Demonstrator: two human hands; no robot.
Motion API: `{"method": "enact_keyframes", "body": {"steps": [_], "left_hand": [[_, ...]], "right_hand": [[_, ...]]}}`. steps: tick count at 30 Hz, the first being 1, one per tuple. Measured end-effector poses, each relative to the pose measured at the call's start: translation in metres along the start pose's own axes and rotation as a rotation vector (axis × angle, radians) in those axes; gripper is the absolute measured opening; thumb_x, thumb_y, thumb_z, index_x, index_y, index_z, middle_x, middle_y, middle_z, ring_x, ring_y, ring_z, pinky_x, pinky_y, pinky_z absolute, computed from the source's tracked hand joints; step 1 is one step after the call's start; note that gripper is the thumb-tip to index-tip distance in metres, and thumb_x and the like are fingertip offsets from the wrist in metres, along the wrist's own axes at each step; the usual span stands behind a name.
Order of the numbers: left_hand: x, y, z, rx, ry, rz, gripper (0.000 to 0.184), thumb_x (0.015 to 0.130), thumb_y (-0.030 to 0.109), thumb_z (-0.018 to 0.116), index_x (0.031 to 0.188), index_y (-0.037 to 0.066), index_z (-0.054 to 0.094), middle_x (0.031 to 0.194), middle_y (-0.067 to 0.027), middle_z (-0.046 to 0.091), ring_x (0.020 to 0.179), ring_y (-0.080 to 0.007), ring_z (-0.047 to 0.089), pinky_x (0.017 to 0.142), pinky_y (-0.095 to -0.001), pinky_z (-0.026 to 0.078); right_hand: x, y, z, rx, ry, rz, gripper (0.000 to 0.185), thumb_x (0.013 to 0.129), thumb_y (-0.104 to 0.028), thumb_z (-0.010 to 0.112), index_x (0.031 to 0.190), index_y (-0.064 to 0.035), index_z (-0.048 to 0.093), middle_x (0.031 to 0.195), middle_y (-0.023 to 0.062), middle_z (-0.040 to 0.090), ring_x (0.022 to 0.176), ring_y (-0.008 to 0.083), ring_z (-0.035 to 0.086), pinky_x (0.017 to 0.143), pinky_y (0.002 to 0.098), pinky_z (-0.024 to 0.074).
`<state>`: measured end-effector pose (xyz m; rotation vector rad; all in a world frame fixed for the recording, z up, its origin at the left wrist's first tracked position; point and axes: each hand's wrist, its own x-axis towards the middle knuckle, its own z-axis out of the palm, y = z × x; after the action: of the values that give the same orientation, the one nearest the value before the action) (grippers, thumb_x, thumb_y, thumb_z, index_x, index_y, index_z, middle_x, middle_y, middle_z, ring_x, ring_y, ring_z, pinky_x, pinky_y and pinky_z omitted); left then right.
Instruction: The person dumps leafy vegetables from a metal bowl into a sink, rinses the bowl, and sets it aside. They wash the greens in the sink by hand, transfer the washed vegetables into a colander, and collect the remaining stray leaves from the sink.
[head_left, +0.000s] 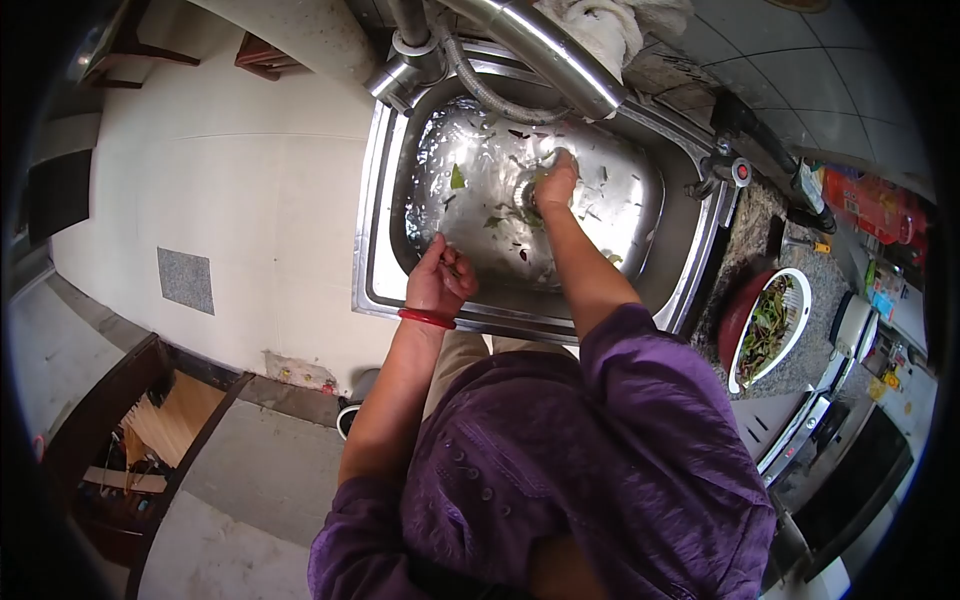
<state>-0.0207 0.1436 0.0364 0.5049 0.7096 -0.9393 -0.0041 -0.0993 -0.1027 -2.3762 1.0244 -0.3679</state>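
Note:
A stainless steel sink [640, 160] lies before me, its wet floor scattered with leaf scraps. My right hand [557, 182] reaches down into the basin beside the round drain [525, 195]. Its fingers look bunched together; what they hold, if anything, is hidden. My left hand [440, 278], with a red bangle [427, 319] at the wrist, hovers over the sink's near left edge. Its fingers are curled in, with nothing visible in them. A green leaf [457, 177] lies on the basin floor to the left, and dark leaf bits [494, 221] lie close to the drain.
A metal faucet [550, 55] and flexible hose [480, 90] overhang the sink's far side. A valve with a red button [741, 172] sits at the right rim. On the right counter stands a red-and-white basket [735, 320] of leafy greens [768, 330]. A pale counter [280, 200] extends left.

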Motion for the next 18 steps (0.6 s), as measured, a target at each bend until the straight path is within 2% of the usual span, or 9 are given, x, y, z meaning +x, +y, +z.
{"method": "enact_keyframes", "body": {"steps": [4,7,8,11,12,15,16,18], "left_hand": [[0.0,0.002,0.0,-0.019,0.019,-0.027,0.036,0.089,0.039,0.048,0.064,0.013,0.046,0.06,-0.0057,0.048,0.05,-0.0199,0.043,0.047,-0.0302,0.035],[0.002,0.004,-0.006,-0.021,-0.009,-0.046,0.034,0.087,0.038,0.051,0.066,0.012,0.046,0.062,-0.0071,0.049,0.055,-0.0212,0.045,0.053,-0.0308,0.037],[0.002,0.004,-0.006,-0.02,-0.005,-0.046,0.034,0.087,0.038,0.051,0.067,0.012,0.046,0.062,-0.0072,0.048,0.055,-0.021,0.045,0.053,-0.0308,0.037],[0.002,0.004,-0.003,-0.032,0.015,-0.057,0.033,0.087,0.037,0.052,0.067,0.012,0.045,0.063,-0.0071,0.048,0.056,-0.0205,0.045,0.053,-0.0306,0.037],[0.002,0.005,-0.003,-0.036,0.023,-0.062,0.033,0.087,0.037,0.052,0.067,0.011,0.045,0.063,-0.0069,0.048,0.057,-0.0203,0.045,0.054,-0.0306,0.037],[0.003,0.005,-0.001,-0.036,0.071,-0.077,0.031,0.088,0.036,0.051,0.069,0.013,0.045,0.064,-0.0051,0.048,0.057,-0.0202,0.045,0.053,-0.0321,0.037],[0.004,0.006,-0.001,-0.038,0.067,-0.076,0.03,0.087,0.036,0.051,0.069,0.013,0.045,0.064,-0.005,0.048,0.057,-0.0199,0.045,0.053,-0.032,0.037],[0.006,0.006,-0.002,-0.042,0.06,-0.072,0.03,0.087,0.036,0.052,0.069,0.013,0.045,0.064,-0.0047,0.048,0.058,-0.0192,0.045,0.053,-0.0317,0.037]], "right_hand": [[0.003,-0.006,-0.001,-0.124,-0.199,0.048,0.025,0.074,-0.003,0.05,0.098,-0.0015,0.056,0.097,0.0228,0.058,0.092,0.0367,0.054,0.077,0.0415,0.0441],[0.01,-0.003,0.003,-0.251,-0.29,0.053,0.021,0.076,-0.003,0.048,0.095,-0.0011,0.057,0.094,0.0238,0.059,0.09,0.0376,0.055,0.077,0.0415,0.0445],[0.011,-0.002,0.003,-0.275,-0.295,0.062,0.021,0.079,-0.005,0.047,0.096,-0.0012,0.056,0.09,0.0248,0.06,0.085,0.0383,0.057,0.078,0.0414,0.0448],[0.01,-0.001,0.001,0.077,-0.099,0.049,0.019,0.081,-0.01,0.046,0.094,0.0007,0.055,0.089,0.0241,0.06,0.087,0.0382,0.058,0.074,0.0434,0.046],[0.012,-0.007,-0.002,-0.087,-0.17,0.046,0.019,0.084,-0.013,0.042,0.095,-0.0005,0.053,0.086,0.0199,0.061,0.079,0.0331,0.06,0.066,0.0418,0.048],[0.015,-0.03,-0.011,0.746,-0.329,0.725,0.019,0.087,-0.015,0.038,0.095,-0.0034,0.051,0.086,0.0142,0.061,0.072,0.0261,0.059,0.058,0.0374,0.0489],[0.018,-0.032,-0.007,1.085,-0.347,0.776,0.02,0.088,-0.017,0.037,0.098,-0.0045,0.048,0.088,0.0138,0.057,0.063,0.0233,0.056,0.046,0.0316,0.0445],[0.02,-0.041,-0.008,1.395,-0.352,0.923,0.021,0.088,-0.02,0.038,0.098,-0.0042,0.048,0.09,0.0156,0.056,0.066,0.0255,0.056,0.051,0.0346,0.0466]]}}
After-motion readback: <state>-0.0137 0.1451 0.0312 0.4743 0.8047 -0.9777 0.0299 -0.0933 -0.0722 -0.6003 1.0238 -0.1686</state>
